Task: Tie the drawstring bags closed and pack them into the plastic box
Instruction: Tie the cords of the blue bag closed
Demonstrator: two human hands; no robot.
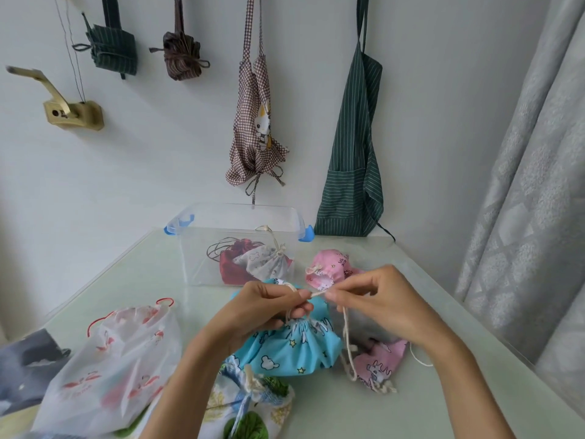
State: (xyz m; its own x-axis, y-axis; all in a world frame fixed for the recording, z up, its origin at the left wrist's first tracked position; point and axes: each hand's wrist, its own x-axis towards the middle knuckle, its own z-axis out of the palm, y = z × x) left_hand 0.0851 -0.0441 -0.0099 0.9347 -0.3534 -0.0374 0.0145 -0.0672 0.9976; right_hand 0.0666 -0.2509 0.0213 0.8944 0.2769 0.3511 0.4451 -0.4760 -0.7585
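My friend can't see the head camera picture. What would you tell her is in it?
Two hands, the left hand and right hand, pinch a cream drawstring above a gathered blue bag on a pale table. Behind it, a clear plastic box holds a white bag and a red bag; more bags lie around.

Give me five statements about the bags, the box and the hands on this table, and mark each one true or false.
1. Both hands, left and right, pinch the cream cord of the blue bag. True.
2. The plastic box holds no bags. False: a red bag and a white bag lie inside it.
3. A pink bag lies on the table right of the box. True.
4. The box has a lid on. False: it stands open, no lid on it.
5. The blue bag is already in the box. False: it sits on the table in front of the box.
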